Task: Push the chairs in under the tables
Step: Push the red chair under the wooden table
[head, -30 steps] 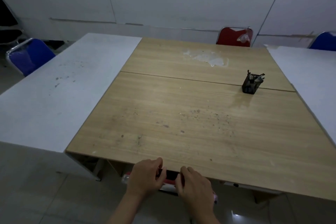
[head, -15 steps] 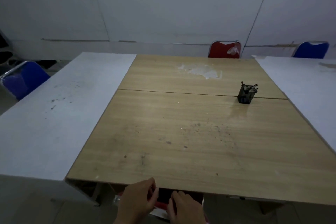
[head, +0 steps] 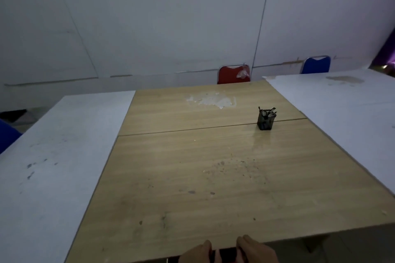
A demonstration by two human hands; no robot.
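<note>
At the bottom edge, my left hand (head: 197, 253) and my right hand (head: 255, 250) sit side by side at the near edge of the wooden table (head: 213, 177). Their fingers curl over the top of a chair back (head: 226, 253), of which only a dark strip shows between them. The rest of that chair is hidden below the table edge and the frame. A red chair (head: 233, 74) stands at the table's far side. One blue chair (head: 316, 66) is behind the right white table, and another blue chair (head: 6, 136) is at the far left.
A white table (head: 53, 166) adjoins the wooden one on the left and another white table (head: 342, 109) on the right. A black pen holder (head: 266, 120) stands on the wooden top, with a white stain (head: 211, 100) beyond it. A plain wall closes the back.
The view has tilted up and my hands have sunk to the bottom edge. The chair's red back is no longer seen; only a dark strip shows at the table edge.
</note>
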